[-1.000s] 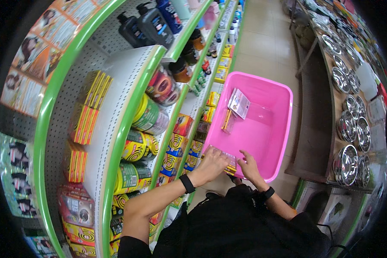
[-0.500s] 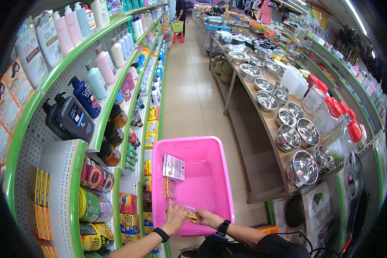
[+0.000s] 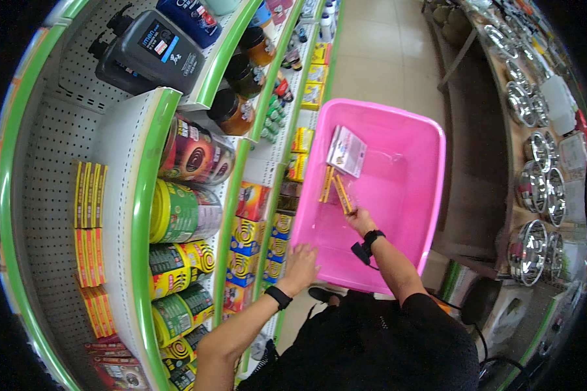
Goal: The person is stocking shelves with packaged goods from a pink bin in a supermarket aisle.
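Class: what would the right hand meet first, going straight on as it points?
The right hand would probably meet the yellow packet beside the one it holds, then the white package; depth is unclear.

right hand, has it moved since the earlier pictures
Yes. Judged against the pink tub, the right hand has gone from the tub's near side farther inward, toward the flat white package.

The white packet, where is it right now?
In the head view, the white packet lies at the far left inside the pink tub, just beyond the yellow packs, one of which the right hand holds.
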Demonstrator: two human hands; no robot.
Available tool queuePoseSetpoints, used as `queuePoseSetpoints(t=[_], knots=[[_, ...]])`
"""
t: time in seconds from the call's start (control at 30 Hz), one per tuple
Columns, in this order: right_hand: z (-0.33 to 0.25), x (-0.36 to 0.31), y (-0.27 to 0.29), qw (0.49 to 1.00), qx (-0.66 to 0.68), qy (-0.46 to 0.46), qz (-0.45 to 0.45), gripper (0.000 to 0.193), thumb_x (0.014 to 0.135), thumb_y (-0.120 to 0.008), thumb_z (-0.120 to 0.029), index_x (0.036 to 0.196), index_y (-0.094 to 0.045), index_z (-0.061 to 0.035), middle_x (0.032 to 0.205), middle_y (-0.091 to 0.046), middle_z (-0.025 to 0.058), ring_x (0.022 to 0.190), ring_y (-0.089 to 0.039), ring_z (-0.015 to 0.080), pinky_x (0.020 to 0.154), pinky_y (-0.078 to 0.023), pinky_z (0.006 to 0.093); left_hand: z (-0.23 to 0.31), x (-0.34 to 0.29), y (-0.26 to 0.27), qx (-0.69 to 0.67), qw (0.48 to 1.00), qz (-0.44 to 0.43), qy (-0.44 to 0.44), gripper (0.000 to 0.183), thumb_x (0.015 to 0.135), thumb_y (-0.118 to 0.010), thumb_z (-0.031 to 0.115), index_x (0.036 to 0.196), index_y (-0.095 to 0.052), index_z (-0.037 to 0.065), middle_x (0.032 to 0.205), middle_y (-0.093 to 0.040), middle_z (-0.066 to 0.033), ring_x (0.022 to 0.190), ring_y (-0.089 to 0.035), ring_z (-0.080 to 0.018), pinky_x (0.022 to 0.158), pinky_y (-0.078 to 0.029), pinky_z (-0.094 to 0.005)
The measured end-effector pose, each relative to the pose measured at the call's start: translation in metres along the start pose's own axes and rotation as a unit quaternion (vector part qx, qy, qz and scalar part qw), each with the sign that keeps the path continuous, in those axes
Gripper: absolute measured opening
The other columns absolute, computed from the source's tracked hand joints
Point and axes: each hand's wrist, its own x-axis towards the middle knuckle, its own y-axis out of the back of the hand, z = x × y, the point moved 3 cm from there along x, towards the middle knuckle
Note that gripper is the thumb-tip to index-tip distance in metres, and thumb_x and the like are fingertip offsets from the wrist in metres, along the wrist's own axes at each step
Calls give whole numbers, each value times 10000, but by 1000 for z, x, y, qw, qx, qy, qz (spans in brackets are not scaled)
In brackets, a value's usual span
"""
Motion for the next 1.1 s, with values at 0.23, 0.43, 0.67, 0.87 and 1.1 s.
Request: queuePoseSetpoints(t=[0.23,0.43,0.67,0.87,1.1], knots=[[47,5,-43,990,49,-80,108,240,981,-405,-153,1073,-587,-25,926,-623,110,835,-619,250,784,-566,396,-5,-69,22,-276,945,162,69,373,800,-709,84,1133,-623,-61,1133,-640,-225,1093,-586,-387,977,-455,-428],[34,-7,-65,975,-181,-120,33,175,962,-443,-201,997,-575,-93,856,-577,67,719,-538,211,734,-553,411,-13,-112,26,-363,899,198,147,355,833,-700,83,1160,-628,-33,1122,-661,-218,1073,-633,-350,940,-484,-392],[13,-11,-28,923,-311,-188,-128,395,916,-597,-482,1095,-522,-138,850,-522,41,734,-512,226,692,-475,429,16,-202,32,-319,836,342,287,358,837,-705,96,1166,-631,-23,1141,-664,-205,1065,-643,-335,931,-490,-394],[-46,-58,15,861,-509,-17,-22,471,972,-519,-436,1332,-431,-144,1051,-564,67,798,-622,247,584,-528,383,47,-268,84,-295,831,400,248,377,857,-706,209,1181,-641,29,1197,-654,-180,1088,-639,-339,932,-510,-410],[-12,-214,-138,744,-612,139,-230,339,953,-546,-139,1266,-505,-14,1135,-596,100,910,-604,242,710,-523,371,78,-419,148,-45,682,632,366,299,794,-749,94,1076,-675,29,1014,-695,-180,934,-677,-342,812,-542,-371]])
